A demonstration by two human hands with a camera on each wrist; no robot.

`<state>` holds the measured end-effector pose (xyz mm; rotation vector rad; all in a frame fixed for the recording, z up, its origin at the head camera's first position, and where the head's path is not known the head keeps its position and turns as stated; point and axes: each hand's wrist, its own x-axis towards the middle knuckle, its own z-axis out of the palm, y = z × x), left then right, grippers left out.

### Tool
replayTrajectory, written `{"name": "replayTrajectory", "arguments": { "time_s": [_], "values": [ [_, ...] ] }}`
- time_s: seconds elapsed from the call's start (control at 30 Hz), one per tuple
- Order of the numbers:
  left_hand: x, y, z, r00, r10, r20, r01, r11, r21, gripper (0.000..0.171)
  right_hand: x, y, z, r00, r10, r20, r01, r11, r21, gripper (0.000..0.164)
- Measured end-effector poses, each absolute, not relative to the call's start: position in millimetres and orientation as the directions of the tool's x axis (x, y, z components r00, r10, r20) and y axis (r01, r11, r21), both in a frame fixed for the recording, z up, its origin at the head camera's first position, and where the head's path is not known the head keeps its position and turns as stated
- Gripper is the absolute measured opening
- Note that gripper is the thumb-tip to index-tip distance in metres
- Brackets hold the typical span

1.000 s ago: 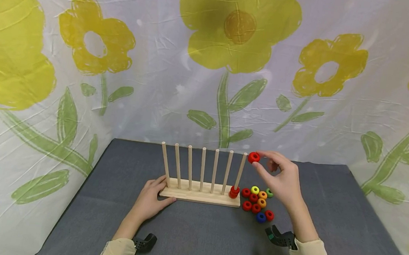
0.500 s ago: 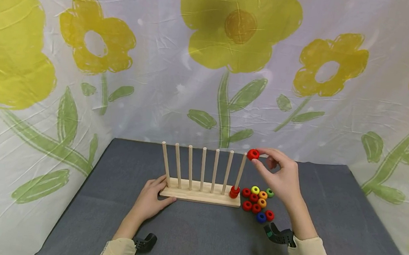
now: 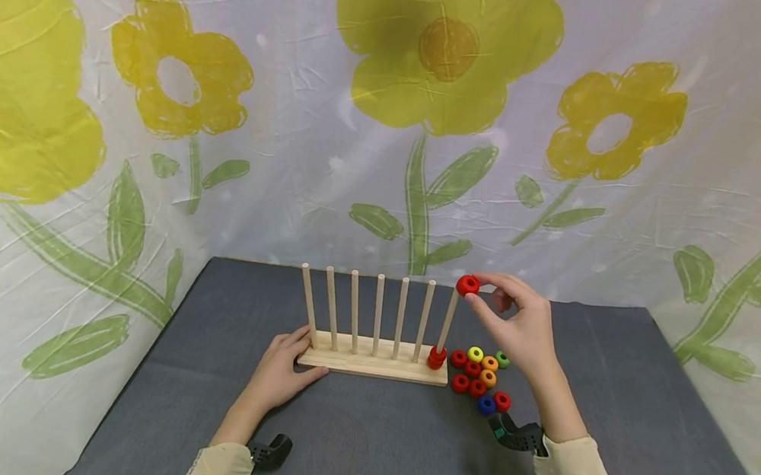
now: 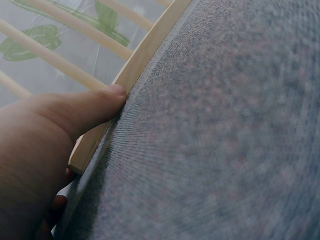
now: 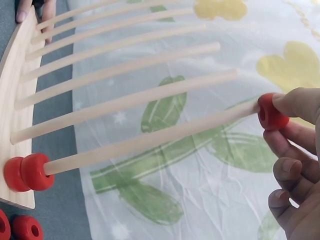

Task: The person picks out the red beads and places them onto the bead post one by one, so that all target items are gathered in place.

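A wooden peg stand carries a row of upright pegs. My left hand grips the left end of its base; the left wrist view shows the thumb along the front edge, while the other fingers are mostly hidden. My right hand pinches a red bead between thumb and fingertips. This bead is at the top of the rightmost peg, with its hole against the peg's tip in the right wrist view. Two red beads are stacked at the bottom of that same peg.
Right of the stand lies a loose group of beads: several red ones, a yellow bead, two orange ones, a green bead and a blue bead. A flower-printed cloth hangs behind the grey table.
My right hand has moved slightly left and up, bringing the red bead from beside the rightmost peg to its top. The left hand and the stand have stayed put.
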<state>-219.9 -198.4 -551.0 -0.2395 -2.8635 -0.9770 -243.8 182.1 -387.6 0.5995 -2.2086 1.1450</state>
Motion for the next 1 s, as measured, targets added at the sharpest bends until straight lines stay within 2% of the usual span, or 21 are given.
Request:
{"name": "replayTrajectory", "arguments": {
  "time_s": [1.0],
  "values": [
    [-220.5,-199.1,-552.1,-0.982,0.113,0.152,0.182,0.781,0.597,0.076,-248.9,172.4,-387.0,-0.741,-0.139,0.657,-0.618,0.526,-0.585,0.027]
  ]
}}
